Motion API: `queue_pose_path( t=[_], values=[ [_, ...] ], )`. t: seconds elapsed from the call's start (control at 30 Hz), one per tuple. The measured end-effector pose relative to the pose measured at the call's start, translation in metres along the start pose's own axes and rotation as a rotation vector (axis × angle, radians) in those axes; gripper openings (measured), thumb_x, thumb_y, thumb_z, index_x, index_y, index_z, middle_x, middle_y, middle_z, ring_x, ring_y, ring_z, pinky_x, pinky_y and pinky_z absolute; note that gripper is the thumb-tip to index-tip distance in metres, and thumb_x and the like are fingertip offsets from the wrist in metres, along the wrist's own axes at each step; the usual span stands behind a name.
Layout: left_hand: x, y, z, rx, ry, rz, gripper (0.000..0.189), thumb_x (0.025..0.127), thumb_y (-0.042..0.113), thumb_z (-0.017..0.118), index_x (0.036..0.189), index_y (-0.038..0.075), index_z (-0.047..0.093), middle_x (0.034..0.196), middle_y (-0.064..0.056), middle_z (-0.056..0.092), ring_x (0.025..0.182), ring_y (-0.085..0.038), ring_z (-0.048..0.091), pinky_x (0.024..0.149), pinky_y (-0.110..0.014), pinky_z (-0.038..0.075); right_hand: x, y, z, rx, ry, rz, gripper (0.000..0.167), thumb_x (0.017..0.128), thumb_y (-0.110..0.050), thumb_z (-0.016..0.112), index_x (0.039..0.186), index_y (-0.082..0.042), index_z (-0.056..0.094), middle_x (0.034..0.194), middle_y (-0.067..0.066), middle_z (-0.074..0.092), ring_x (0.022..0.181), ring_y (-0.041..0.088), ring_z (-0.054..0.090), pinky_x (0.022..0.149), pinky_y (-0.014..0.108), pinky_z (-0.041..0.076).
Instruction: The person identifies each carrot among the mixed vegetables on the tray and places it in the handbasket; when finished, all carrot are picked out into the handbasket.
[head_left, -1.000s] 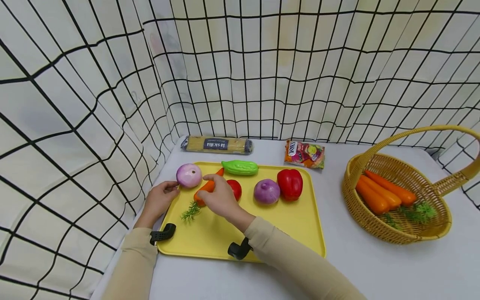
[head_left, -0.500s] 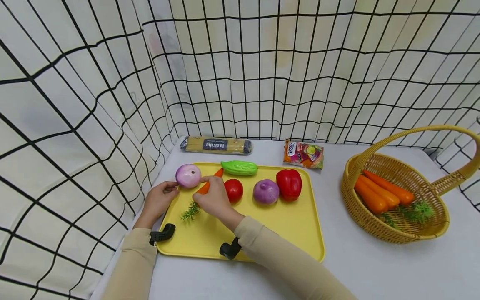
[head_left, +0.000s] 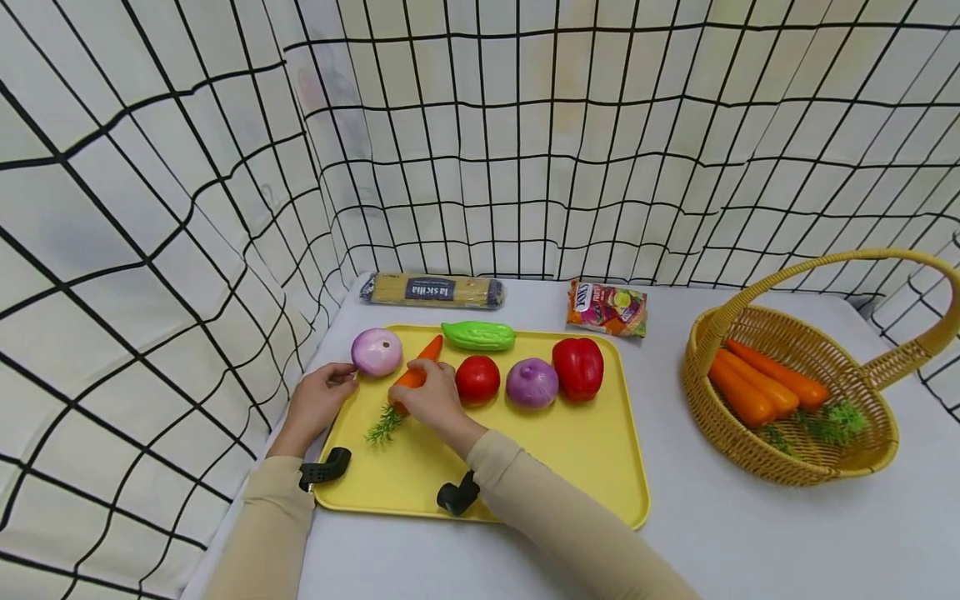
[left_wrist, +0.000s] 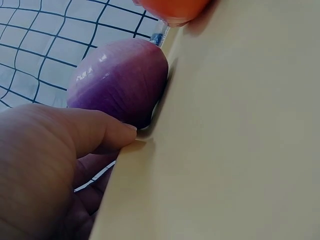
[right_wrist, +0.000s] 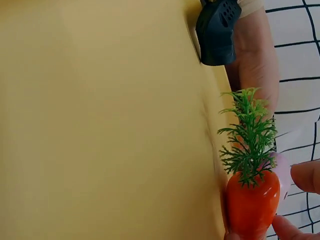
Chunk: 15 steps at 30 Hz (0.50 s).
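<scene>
In the head view my right hand (head_left: 435,398) holds an orange carrot (head_left: 408,382) with feathery green leaves, lying slanted on the yellow tray (head_left: 555,467). The right wrist view has a thumb and a finger on opposite sides of the carrot (right_wrist: 254,202), with another finger (right_wrist: 307,176) apart from it. At the tray's left edge my left hand (head_left: 322,402) grips the rim, thumb on top and other fingers below. A purple onion (head_left: 377,352) sits just beyond that thumb (left_wrist: 112,131). Right of the carrot lies a red tomato (head_left: 477,380).
Also on the tray are a green bumpy gourd (head_left: 480,336), a second purple onion (head_left: 532,383) and a red bell pepper (head_left: 578,369). Behind it lie a spaghetti pack (head_left: 431,290) and a colourful snack bag (head_left: 607,308). A wicker basket (head_left: 708,400) with carrots stands right; black netting encloses the table.
My right hand has come down onto the carrot, which has shifted slightly. The tomato has moved a little to the right. My left hand stays on the tray rim.
</scene>
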<state>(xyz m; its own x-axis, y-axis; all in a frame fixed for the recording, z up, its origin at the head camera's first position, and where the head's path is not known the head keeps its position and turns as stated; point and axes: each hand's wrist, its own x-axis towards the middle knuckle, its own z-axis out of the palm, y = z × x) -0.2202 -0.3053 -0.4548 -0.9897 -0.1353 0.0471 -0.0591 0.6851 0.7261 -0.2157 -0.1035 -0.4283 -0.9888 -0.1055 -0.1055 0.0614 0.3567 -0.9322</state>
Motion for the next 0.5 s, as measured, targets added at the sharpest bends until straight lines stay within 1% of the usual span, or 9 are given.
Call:
queue_pose_path(
  t=[0.07,0.23,0.4,0.5],
  values=[
    [0.0002,0.0003,-0.0005,0.004,-0.003,-0.003,0.036,0.097,0.021,0.055,0.127,0.001,0.060,0.113,-0.020,0.064,0.102,-0.031,0.060,0.085,-0.038,0.044,0.0017,0.0016,-0.0001,0.004,0.004,-0.001,0.046,0.079,-0.024,0.077,0.121,-0.011,0.065,0.142,0.017,0.040,0.118,0.032,0.050,0.098,0.042,0.046],
    [0.0000,0.0014,-0.0009,0.011,-0.005,-0.015,0.036,0.097,0.022,0.055,0.127,0.002,0.060,0.113,-0.019,0.064,0.102,-0.031,0.060,0.085,-0.038,0.043,0.0039,0.0041,-0.0001,-0.027,0.005,-0.002,0.044,0.077,-0.026,0.081,0.116,-0.012,0.066,0.141,0.016,0.039,0.117,0.033,0.049,0.097,0.041,0.046],
    [0.0002,0.0023,0.0002,0.003,-0.006,-0.016,0.036,0.097,0.022,0.055,0.126,0.001,0.061,0.112,-0.019,0.064,0.101,-0.031,0.060,0.083,-0.036,0.043,0.0032,0.0059,-0.0004,-0.103,-0.001,-0.017,0.044,0.074,-0.032,0.083,0.108,-0.015,0.062,0.131,0.014,0.042,0.111,0.029,0.050,0.094,0.038,0.045],
    [0.0003,0.0023,0.0001,0.004,-0.009,-0.018,0.036,0.097,0.022,0.055,0.126,0.002,0.061,0.113,-0.019,0.064,0.102,-0.030,0.060,0.083,-0.036,0.043,0.0020,0.0064,-0.0007,-0.127,0.002,-0.025,0.047,0.072,-0.032,0.085,0.108,-0.016,0.061,0.127,0.013,0.042,0.109,0.027,0.050,0.093,0.037,0.045]
  ],
)
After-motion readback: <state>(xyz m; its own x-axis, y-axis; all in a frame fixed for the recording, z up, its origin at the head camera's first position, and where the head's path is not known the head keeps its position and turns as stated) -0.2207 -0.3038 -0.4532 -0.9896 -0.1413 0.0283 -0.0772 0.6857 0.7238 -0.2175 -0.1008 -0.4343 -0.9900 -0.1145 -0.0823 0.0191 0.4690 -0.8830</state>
